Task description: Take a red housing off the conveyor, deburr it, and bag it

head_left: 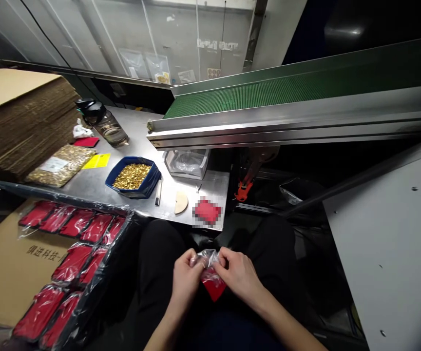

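Observation:
Between my hands, over my lap, is a clear plastic bag with something red inside [215,286]. My left hand [187,273] pinches the bag's upper left edge, fingers curled. On the other side, my right hand [238,273] grips the upper right edge between thumb and fingers. The bag's top is crumpled between the thumbs, and its red lower part hangs in a point. On the metal table [148,204] ahead lie a blurred red item [207,211], a tan half-round piece [181,202] and a white-handled cutter-like tool [158,192].
A blue bin [155,174] holds small gold pieces, beside a clear plastic tray [186,163]. A bottle [108,124] and stacked cardboard [16,122] stand left. Bagged red packets [73,263] lie in a lined box. A green conveyor [247,97] overhangs the table.

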`<act>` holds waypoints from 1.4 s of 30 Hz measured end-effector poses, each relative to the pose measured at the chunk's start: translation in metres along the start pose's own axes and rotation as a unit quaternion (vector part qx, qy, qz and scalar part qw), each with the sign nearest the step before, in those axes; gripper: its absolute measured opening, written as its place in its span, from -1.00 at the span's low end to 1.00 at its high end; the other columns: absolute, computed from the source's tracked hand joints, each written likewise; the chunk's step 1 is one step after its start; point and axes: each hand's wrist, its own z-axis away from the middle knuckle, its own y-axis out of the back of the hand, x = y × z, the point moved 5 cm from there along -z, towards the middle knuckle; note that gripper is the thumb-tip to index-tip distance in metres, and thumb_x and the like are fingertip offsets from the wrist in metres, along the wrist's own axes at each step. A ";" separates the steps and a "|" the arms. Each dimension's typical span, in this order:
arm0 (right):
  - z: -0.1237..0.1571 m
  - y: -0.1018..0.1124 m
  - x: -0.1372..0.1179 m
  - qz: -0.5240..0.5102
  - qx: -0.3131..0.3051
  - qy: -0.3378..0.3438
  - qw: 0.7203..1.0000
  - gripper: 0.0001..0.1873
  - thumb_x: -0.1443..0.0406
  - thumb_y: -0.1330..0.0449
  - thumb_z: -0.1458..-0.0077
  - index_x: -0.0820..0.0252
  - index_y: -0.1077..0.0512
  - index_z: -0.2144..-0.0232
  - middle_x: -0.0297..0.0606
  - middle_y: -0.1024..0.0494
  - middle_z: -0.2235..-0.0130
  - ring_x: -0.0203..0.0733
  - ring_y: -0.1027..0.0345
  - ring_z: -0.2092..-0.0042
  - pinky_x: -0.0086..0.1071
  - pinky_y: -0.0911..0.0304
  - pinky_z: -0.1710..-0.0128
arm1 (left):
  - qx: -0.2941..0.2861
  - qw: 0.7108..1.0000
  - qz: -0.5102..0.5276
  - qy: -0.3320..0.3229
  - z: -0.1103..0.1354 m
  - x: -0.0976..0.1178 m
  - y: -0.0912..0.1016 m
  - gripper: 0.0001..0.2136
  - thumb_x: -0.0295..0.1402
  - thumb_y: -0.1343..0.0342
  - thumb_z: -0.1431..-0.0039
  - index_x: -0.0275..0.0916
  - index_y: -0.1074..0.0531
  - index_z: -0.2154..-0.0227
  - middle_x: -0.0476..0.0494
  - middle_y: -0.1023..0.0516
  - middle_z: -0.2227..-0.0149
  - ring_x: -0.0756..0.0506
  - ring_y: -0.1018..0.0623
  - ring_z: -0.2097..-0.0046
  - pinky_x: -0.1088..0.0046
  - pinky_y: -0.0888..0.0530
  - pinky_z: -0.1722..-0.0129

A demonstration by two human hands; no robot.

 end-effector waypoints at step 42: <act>0.069 0.013 0.006 -0.116 0.016 0.099 0.988 -0.83 0.14 -0.26 -0.26 0.08 -0.56 0.21 -0.33 -0.64 0.26 -0.21 -0.49 0.24 -0.39 -0.34 0.19 | -0.113 0.991 0.027 0.060 0.019 -0.037 -0.010 -0.49 0.12 0.03 -0.30 -0.24 -0.44 0.49 -0.08 -0.51 0.47 -0.10 -0.42 0.40 0.41 -0.40 0.34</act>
